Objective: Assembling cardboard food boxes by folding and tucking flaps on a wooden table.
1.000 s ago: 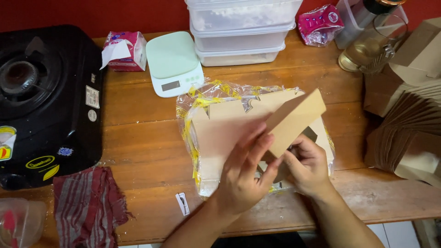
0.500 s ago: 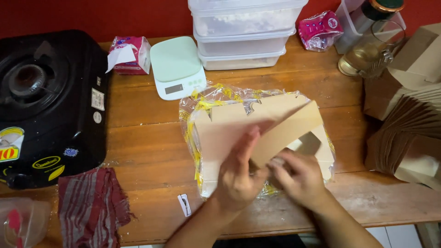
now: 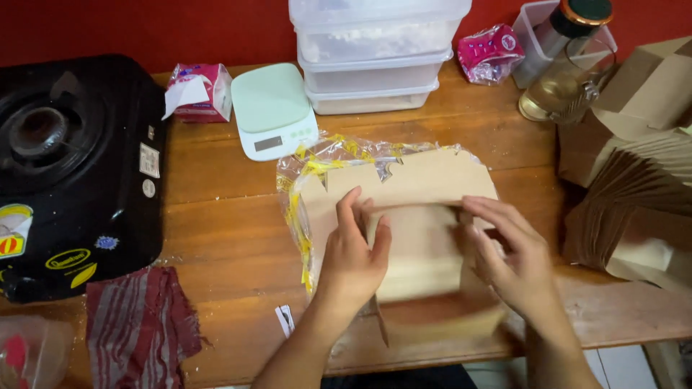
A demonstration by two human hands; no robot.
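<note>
- Desk (image 3: 216, 209): wooden, with a black stove (image 3: 65, 166) at the left.
- Cardboard blank (image 3: 414, 241): flat on a plastic-wrapped stack near the front edge; probably light, stiff and creasing easily, best held at its side edges.
- Left hand (image 3: 353, 263): fingers spread, pressing the blank's left side.
- Right hand (image 3: 508, 256): fingers curled over its right edge.

On the worktop (image 3: 216, 209), the stove (image 3: 72, 173) sits at the far left, with a cloth (image 3: 140, 324) near it at the front edge. A tissue pack (image 3: 198, 90) and a scale (image 3: 274, 108) lie right of the stove. Stacked containers (image 3: 375, 50) stand at the far middle. The flat cardboard sheets (image 3: 418, 180) lie in the middle on a plastic wrapper (image 3: 303, 166). Folded boxes (image 3: 634, 209) pile at the right, behind them a glass jug (image 3: 566, 86).
</note>
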